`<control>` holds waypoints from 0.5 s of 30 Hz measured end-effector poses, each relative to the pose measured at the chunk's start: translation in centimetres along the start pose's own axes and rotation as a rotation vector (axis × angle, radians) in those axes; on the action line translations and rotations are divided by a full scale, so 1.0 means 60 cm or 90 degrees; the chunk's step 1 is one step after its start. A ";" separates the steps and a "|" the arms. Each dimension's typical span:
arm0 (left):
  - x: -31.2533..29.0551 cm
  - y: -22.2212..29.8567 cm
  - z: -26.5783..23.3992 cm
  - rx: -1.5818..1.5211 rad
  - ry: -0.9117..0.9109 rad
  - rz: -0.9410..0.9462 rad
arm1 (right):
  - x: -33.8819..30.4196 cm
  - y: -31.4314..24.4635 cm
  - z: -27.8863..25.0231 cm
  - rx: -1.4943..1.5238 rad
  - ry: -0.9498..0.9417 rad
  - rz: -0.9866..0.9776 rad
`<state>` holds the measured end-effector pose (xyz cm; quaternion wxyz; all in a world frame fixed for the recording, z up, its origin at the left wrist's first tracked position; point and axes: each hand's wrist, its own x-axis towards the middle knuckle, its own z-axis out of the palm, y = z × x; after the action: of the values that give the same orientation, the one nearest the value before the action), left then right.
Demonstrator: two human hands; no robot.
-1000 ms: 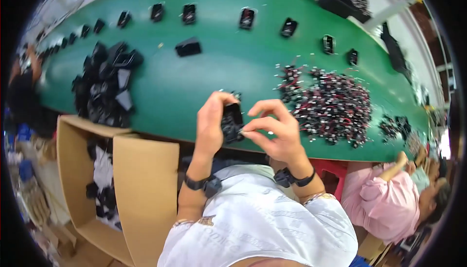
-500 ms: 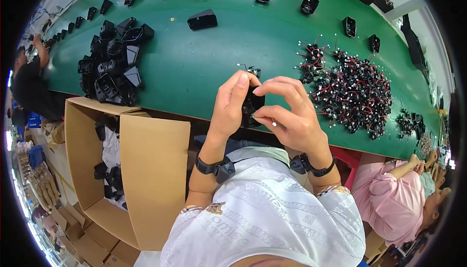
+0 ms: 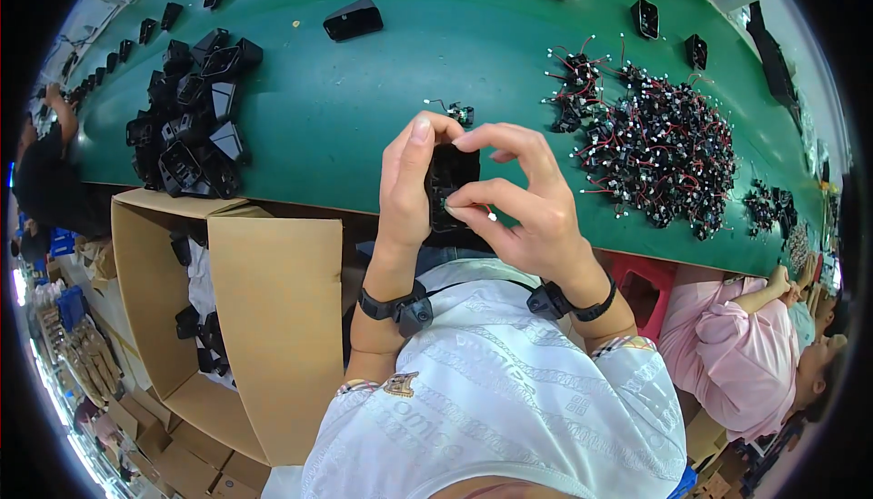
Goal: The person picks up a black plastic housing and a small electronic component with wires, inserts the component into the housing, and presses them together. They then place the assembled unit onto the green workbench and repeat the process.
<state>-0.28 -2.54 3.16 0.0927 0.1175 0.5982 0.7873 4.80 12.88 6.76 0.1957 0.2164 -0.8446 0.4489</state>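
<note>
My left hand (image 3: 409, 176) is wrapped around a black plastic housing (image 3: 455, 170), held upright above the bench's near edge with its hollow side facing me. The thumb and index finger of my right hand (image 3: 527, 199) pinch a small wired module at the housing's lower part. A red wire with a white connector (image 3: 492, 216) sticks out below those fingertips; the module itself is mostly hidden. Just beyond my hands, another small wired module (image 3: 462, 114) lies on the green bench (image 3: 364, 99).
A heap of black housings (image 3: 186, 126) lies at left, and a pile of wired modules (image 3: 664, 149) at right. Housings line the far side, with a lone housing (image 3: 354, 20) nearer. An open cardboard box (image 3: 277, 317) stands at lower left. A co-worker in pink (image 3: 737, 353) sits at right.
The view has shifted, so the bench things sit a little higher and further left in it. My hands stay on the housing, and the white connector now hangs further right of my right fingertips.
</note>
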 end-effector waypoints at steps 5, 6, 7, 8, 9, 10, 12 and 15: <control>-0.001 -0.008 0.001 -0.092 -0.007 -0.045 | -0.016 0.002 0.015 0.064 0.037 0.072; 0.001 -0.010 0.001 -0.080 0.007 -0.047 | -0.015 0.005 0.016 0.057 0.039 0.082; 0.002 -0.010 0.000 -0.080 0.008 -0.048 | -0.013 0.005 0.015 0.058 0.038 0.082; 0.003 -0.009 -0.001 -0.035 -0.005 -0.030 | -0.011 0.004 0.011 0.021 0.022 0.077; 0.002 -0.007 -0.002 0.010 -0.019 -0.015 | -0.010 0.001 0.008 -0.016 0.006 0.074; 0.001 -0.007 -0.001 0.009 -0.020 -0.018 | -0.009 -0.001 0.007 -0.015 0.006 0.077; 0.003 -0.007 0.001 -0.024 -0.018 -0.033 | -0.006 -0.005 0.004 -0.054 -0.009 0.056; 0.005 -0.029 -0.008 -0.084 -0.022 -0.049 | -0.001 -0.008 0.002 -0.071 -0.002 0.014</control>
<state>-0.69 -2.44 1.40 0.1406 0.1018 0.5475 0.8186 5.10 12.57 7.00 0.2013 0.1963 -0.8709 0.4031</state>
